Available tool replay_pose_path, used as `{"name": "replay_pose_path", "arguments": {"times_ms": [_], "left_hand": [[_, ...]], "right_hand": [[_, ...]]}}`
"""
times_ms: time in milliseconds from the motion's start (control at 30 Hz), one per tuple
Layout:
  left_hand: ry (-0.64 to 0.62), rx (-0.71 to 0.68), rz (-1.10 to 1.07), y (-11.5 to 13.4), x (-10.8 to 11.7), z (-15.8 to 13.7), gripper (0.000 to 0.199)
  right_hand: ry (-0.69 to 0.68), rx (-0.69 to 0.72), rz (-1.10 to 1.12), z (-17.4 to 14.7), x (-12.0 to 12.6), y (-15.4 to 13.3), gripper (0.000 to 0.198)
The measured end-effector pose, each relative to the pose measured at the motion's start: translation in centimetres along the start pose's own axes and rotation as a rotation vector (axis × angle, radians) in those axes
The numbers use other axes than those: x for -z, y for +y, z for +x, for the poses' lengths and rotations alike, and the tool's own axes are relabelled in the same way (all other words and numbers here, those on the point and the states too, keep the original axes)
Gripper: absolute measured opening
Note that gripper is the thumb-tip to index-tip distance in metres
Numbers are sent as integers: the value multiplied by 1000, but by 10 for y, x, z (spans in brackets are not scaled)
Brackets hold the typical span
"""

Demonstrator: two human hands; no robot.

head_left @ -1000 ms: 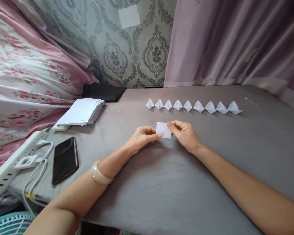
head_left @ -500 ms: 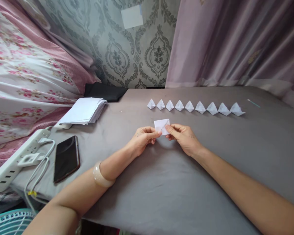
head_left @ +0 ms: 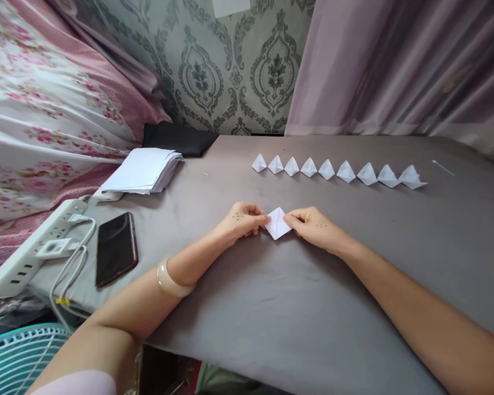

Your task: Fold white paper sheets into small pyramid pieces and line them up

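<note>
A small folded white paper (head_left: 277, 224) is held between my two hands above the grey cloth, turned so that it looks like a diamond with a crease down its middle. My left hand (head_left: 247, 219) pinches its left corner between thumb and fingers. At the opposite corner my right hand (head_left: 311, 225) grips it the same way. Beyond the hands stands a row of several folded paper boats (head_left: 308, 167), white and pointed at the top.
On the left lie a stack of white paper (head_left: 142, 170), a black phone (head_left: 116, 249) and a white power strip (head_left: 37, 247) with cables. A black folded item (head_left: 179, 140) sits behind the stack. A thin stick (head_left: 443, 168) lies far right. A teal fan (head_left: 24, 356) stands below the table edge.
The folded paper has turned from a rectangle to a diamond, and my hands now pinch its opposite corners. My view has tipped slightly downward.
</note>
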State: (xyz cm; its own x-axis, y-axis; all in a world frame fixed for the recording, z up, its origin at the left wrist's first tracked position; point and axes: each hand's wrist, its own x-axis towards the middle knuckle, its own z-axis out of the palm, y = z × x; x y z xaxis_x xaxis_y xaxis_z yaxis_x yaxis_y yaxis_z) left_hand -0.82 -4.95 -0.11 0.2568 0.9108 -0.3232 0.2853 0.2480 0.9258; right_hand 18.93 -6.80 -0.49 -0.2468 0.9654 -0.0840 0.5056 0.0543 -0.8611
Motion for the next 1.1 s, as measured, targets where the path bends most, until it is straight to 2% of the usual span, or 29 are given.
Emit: {"name": "replay_pose_path", "arguments": {"times_ms": [100, 267, 367, 467, 633, 800, 933, 1100], "left_hand": [[57, -94, 204, -3, 0, -2, 18], [149, -318, 467, -8, 1, -1, 14], [138, -475, 560, -11, 2, 1, 12], [5, -584, 674, -11, 6, 0, 14], [-169, -613, 775, -3, 17, -6, 21], [-186, -586, 757, 0, 21, -4, 18], [-193, -608, 753, 1, 22, -2, 16], [-215, -598, 768, 3, 23, -4, 23]], "right_hand": [[123, 118, -236, -2, -7, 2, 33], [251, 119, -421, -3, -15, 5, 16], [228, 191, -445, -3, -17, 6, 16], [115, 301, -487, -7, -15, 3, 19], [-26, 311, -618, -20, -8, -9, 30], [-76, 246, -612, -21, -3, -12, 18], [-62, 199, -618, -17, 0, -10, 18], [-46, 200, -630, -19, 0, -14, 22]]}}
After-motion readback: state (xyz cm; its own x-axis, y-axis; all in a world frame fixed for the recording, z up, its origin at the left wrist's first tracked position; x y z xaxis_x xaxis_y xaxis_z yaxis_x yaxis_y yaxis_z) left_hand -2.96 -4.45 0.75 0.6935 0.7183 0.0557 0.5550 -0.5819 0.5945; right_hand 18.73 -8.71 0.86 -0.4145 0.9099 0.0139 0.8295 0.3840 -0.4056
